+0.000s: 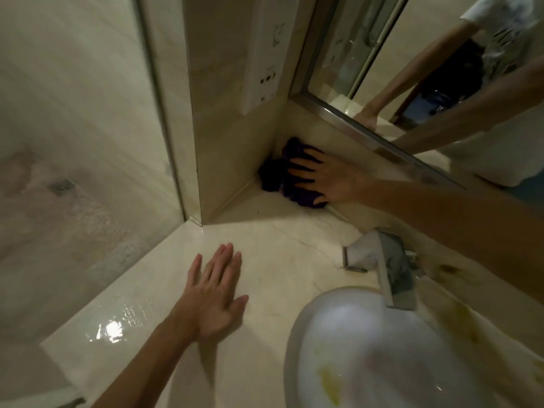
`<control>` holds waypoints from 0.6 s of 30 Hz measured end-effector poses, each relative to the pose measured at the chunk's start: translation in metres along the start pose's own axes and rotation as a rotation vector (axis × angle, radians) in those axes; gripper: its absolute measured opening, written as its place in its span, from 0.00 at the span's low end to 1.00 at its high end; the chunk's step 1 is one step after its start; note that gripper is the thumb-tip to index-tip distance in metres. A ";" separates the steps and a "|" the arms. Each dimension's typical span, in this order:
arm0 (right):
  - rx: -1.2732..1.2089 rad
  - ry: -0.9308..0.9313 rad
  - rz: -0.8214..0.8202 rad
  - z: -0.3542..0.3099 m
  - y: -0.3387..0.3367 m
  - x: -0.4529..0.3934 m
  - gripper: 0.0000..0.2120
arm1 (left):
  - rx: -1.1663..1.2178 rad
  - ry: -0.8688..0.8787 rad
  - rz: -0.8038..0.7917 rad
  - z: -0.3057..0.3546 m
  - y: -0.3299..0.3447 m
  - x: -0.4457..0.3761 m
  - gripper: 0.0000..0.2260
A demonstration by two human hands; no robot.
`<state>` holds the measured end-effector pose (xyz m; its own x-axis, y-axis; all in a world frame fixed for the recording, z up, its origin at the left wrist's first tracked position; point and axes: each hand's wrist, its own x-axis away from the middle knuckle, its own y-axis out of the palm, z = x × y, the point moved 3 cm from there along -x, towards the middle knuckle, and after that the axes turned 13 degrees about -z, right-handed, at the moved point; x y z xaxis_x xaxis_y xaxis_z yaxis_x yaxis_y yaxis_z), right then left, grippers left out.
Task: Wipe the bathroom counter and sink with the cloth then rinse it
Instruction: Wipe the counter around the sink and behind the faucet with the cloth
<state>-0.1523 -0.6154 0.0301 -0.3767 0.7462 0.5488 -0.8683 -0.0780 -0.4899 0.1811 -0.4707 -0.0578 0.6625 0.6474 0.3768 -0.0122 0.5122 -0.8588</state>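
Right grip (326, 179) flat, fingers spread, pressing one cloth (279, 172) into counter (279, 245) corner; left grip (215, 295) wide, empty.

We see a pale marble counter (265, 254) carrying 4 things: a dark purple cloth (279, 172) bunched in the back corner, a white sink (368, 343) set into it, a chrome faucet (382, 260) behind the sink, and our left hand (215, 298) lying flat near the front.

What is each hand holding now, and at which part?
The right hand presses flat on top of the dark purple cloth in the counter's back corner, without gripping it. The left hand rests open on the counter, holding nothing.
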 end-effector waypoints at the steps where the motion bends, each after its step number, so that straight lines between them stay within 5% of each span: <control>1: -0.092 -0.008 0.034 -0.001 -0.008 0.017 0.31 | 0.001 -0.003 0.018 0.008 0.001 0.000 0.35; 3: -0.071 0.050 0.137 -0.009 -0.010 0.049 0.32 | -0.006 0.040 0.053 0.032 0.005 -0.003 0.32; 13: -0.157 0.245 0.013 -0.070 0.055 0.298 0.28 | -0.109 0.114 0.037 0.081 0.032 -0.029 0.30; 18: -0.115 0.233 -0.085 -0.077 0.062 0.262 0.29 | -0.107 0.099 0.010 0.086 0.030 -0.027 0.29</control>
<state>-0.2794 -0.3739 0.0912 -0.2085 0.8799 0.4270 -0.8462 0.0566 -0.5298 0.0987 -0.4244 -0.0635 0.7337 0.5906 0.3359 0.0567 0.4395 -0.8964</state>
